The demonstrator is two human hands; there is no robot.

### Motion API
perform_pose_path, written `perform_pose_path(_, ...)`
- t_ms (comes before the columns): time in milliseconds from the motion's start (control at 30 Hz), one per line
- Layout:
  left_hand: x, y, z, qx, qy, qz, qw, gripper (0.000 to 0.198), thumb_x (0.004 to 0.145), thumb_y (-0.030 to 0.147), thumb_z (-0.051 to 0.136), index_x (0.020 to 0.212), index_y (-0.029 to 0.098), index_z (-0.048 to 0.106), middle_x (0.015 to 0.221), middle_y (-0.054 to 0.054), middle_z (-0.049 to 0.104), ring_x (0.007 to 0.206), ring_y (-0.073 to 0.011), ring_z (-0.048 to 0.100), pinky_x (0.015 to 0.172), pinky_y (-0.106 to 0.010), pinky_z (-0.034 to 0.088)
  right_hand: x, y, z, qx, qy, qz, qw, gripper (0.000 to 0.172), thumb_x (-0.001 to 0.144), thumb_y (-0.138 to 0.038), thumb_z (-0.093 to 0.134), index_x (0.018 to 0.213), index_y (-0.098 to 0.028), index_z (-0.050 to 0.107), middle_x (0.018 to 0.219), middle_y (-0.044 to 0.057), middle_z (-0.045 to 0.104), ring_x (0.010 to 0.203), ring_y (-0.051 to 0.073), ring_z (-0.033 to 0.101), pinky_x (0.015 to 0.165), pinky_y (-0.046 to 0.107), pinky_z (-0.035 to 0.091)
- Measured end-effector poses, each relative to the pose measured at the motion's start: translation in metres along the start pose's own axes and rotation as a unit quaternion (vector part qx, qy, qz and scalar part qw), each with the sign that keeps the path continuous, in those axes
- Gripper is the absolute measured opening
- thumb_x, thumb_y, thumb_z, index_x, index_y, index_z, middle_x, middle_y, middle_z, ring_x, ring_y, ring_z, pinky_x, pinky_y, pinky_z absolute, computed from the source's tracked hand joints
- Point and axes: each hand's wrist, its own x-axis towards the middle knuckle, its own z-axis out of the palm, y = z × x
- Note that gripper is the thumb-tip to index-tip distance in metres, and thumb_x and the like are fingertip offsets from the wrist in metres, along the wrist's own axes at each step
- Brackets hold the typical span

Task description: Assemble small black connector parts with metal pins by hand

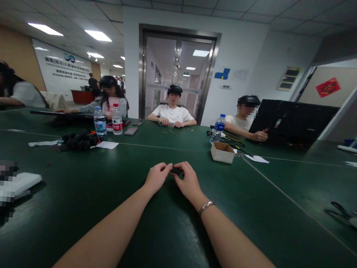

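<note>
Both hands meet just above the green table (pixel 169 234), near the middle of the view. Between them is a small dark object (pixel 176 170), too small and dim to name. My left hand (pixel 157 178) is closed, with its thumb and fingertips pinching the left end of that object. Curled round the right end is my right hand (pixel 189 181), thumb and fingers closed on it. A silver band (pixel 206 207) circles my right wrist. The fingers hide part of the dark object.
An open cardboard box (pixel 222 153) stands ahead to the right, beside a water bottle (pixel 218 129). Two bottles (pixel 100 121) and a black tangled heap (pixel 81 140) lie ahead left. Several people sit across the table, one directly opposite (pixel 172 114). A black monitor (pixel 293 124) stands right.
</note>
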Motion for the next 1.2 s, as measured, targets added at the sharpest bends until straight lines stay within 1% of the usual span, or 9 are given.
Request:
perform_pose_path(200, 0.004, -0.005, 0.004, -0.117, -0.024, 0.047, 0.992, 0.015, 0.076, 0.03, 0.055, 0.083, 0.018, 0.062, 0.082, -0.001, 0.064, 0.077, -0.0144, 0.058, 0.075, -0.026, 0.045, 0.001, 0.009, 0.001, 0.006, 0.004, 0.028, 1.0, 0.016, 0.078, -0.016, 0.058, 0.093, -0.02, 0.062, 0.088, 0.003, 0.058, 0.08, 0.015, 0.055, 0.073, 0.03, 0.046)
perform_pose_path(333, 0.004, -0.002, 0.002, -0.169, -0.032, 0.061, 0.983, 0.02, 0.071, 0.017, 0.058, 0.09, 0.018, 0.062, 0.096, -0.005, 0.066, 0.088, -0.0155, 0.061, 0.081, -0.027, 0.047, 0.001, 0.01, 0.002, 0.006, 0.003, 0.03, 1.0, 0.015, 0.081, -0.02, 0.057, 0.095, -0.02, 0.062, 0.089, 0.003, 0.059, 0.082, 0.015, 0.055, 0.076, 0.031, 0.046)
perform_pose_path(467, 0.005, -0.003, 0.0, -0.161, -0.006, -0.029, 0.986, 0.026, 0.077, 0.035, 0.056, 0.095, 0.017, 0.061, 0.092, -0.007, 0.067, 0.079, -0.0163, 0.062, 0.062, -0.024, 0.046, 0.001, 0.009, 0.003, 0.002, -0.002, 0.029, 1.0, 0.014, 0.081, -0.02, 0.056, 0.094, -0.02, 0.062, 0.089, 0.003, 0.059, 0.081, 0.015, 0.055, 0.075, 0.031, 0.046)
perform_pose_path(567, 0.005, -0.007, 0.001, -0.113, -0.016, -0.029, 0.993, 0.033, 0.081, 0.046, 0.048, 0.079, 0.016, 0.061, 0.074, -0.004, 0.064, 0.068, -0.0152, 0.059, 0.059, -0.025, 0.044, 0.001, 0.01, 0.003, -0.002, -0.005, 0.026, 1.0, 0.015, 0.082, -0.02, 0.056, 0.095, -0.021, 0.062, 0.089, 0.003, 0.059, 0.081, 0.016, 0.055, 0.075, 0.032, 0.046)
perform_pose_path(700, 0.005, -0.007, 0.001, -0.138, -0.018, 0.04, 0.99, 0.013, 0.076, 0.028, 0.056, 0.083, 0.018, 0.06, 0.085, -0.004, 0.065, 0.079, -0.0147, 0.06, 0.075, -0.026, 0.046, 0.001, 0.009, 0.002, -0.001, -0.009, 0.026, 1.0, 0.015, 0.082, -0.02, 0.056, 0.095, -0.021, 0.062, 0.09, 0.003, 0.059, 0.082, 0.016, 0.055, 0.074, 0.031, 0.046)
perform_pose_path(767, 0.005, -0.006, 0.002, -0.154, -0.009, 0.037, 0.987, 0.02, 0.072, 0.023, 0.06, 0.092, 0.019, 0.059, 0.091, -0.004, 0.065, 0.082, -0.0147, 0.06, 0.078, -0.027, 0.046, 0.001, 0.009, 0.002, -0.002, -0.009, 0.032, 0.999, 0.014, 0.082, -0.02, 0.056, 0.095, -0.021, 0.062, 0.09, 0.003, 0.059, 0.081, 0.015, 0.055, 0.074, 0.031, 0.046)
perform_pose_path(933, 0.005, -0.006, 0.002, -0.118, -0.041, 0.011, 0.992, 0.027, 0.082, 0.042, 0.049, 0.08, 0.018, 0.06, 0.075, -0.002, 0.063, 0.072, -0.0149, 0.058, 0.071, -0.028, 0.046, 0.0, 0.008, 0.002, 0.0, -0.008, 0.025, 1.0, 0.015, 0.081, -0.019, 0.056, 0.095, -0.021, 0.062, 0.09, 0.003, 0.059, 0.082, 0.015, 0.055, 0.076, 0.031, 0.046)
perform_pose_path(1067, 0.005, -0.008, 0.002, -0.131, -0.044, 0.041, 0.989, 0.016, 0.079, 0.032, 0.054, 0.086, 0.019, 0.06, 0.084, -0.002, 0.065, 0.081, -0.0154, 0.06, 0.076, -0.027, 0.046, 0.0, 0.008, 0.001, 0.005, -0.012, 0.028, 1.0, 0.016, 0.081, -0.018, 0.056, 0.095, -0.021, 0.062, 0.09, 0.003, 0.058, 0.083, 0.016, 0.056, 0.076, 0.031, 0.046)
perform_pose_path(1200, 0.003, -0.015, 0.006, -0.141, -0.039, 0.037, 0.989, 0.018, 0.078, 0.03, 0.056, 0.093, 0.019, 0.059, 0.091, -0.004, 0.065, 0.086, -0.0168, 0.06, 0.08, -0.029, 0.046, 0.001, 0.007, 0.0, 0.008, -0.015, 0.032, 0.999, 0.016, 0.081, -0.018, 0.056, 0.096, -0.021, 0.063, 0.09, 0.003, 0.059, 0.082, 0.015, 0.056, 0.076, 0.031, 0.047)
